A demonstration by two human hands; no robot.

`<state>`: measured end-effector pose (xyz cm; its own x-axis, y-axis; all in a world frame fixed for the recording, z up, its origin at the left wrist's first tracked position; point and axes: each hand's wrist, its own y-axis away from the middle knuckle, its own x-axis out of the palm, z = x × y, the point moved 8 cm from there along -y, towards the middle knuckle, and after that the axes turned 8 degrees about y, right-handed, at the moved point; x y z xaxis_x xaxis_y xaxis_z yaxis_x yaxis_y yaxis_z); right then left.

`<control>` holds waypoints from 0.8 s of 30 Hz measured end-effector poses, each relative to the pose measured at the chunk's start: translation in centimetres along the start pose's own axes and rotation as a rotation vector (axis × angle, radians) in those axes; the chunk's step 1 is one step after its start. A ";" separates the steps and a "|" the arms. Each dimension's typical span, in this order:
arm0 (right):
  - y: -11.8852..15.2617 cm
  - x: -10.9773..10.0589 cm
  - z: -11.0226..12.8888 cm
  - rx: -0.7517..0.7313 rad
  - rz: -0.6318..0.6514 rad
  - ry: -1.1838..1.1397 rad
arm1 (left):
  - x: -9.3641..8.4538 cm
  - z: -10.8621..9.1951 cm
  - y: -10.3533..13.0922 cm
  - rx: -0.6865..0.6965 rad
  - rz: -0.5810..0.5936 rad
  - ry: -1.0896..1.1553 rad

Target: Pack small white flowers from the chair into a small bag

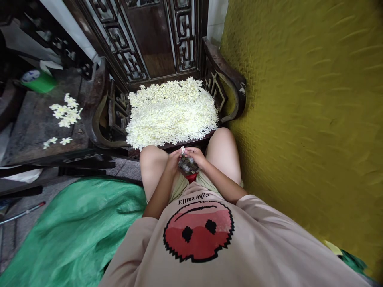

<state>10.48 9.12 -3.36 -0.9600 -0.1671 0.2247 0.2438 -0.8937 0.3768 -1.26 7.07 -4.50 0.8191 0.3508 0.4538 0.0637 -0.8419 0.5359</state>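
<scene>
Between my knees, my left hand [173, 160] and my right hand [195, 154] meet at the fingertips. A small white flower [182, 149] shows at the point where they come together, pinched by the fingers of both. Whether a thread or needle is there too is too small to tell. Just beyond my knees, a thick heap of loose white flowers [172, 115] covers the seat of a dark carved wooden chair [158, 59].
On a dark wooden side table [32, 119] to the left lie a small cluster of white flowers [66, 111] and a green roll of tape [38, 81]. Green sheeting [80, 223] spreads over the floor at left. A yellow textured wall [305, 111] rises close on the right.
</scene>
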 end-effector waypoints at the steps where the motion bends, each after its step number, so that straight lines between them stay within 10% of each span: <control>1: 0.0 0.0 0.1 -0.002 0.004 0.000 | -0.1 0.1 -0.1 0.000 -0.001 0.001; 24: 0.5 0.2 0.9 -0.030 0.002 -0.005 | 0.1 0.0 0.0 0.040 -0.002 0.006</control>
<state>10.51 8.97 -2.30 -0.9587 -0.1671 0.2303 0.2418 -0.9052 0.3496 -1.14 7.11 -4.47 0.8155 0.3552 0.4570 0.0883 -0.8567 0.5083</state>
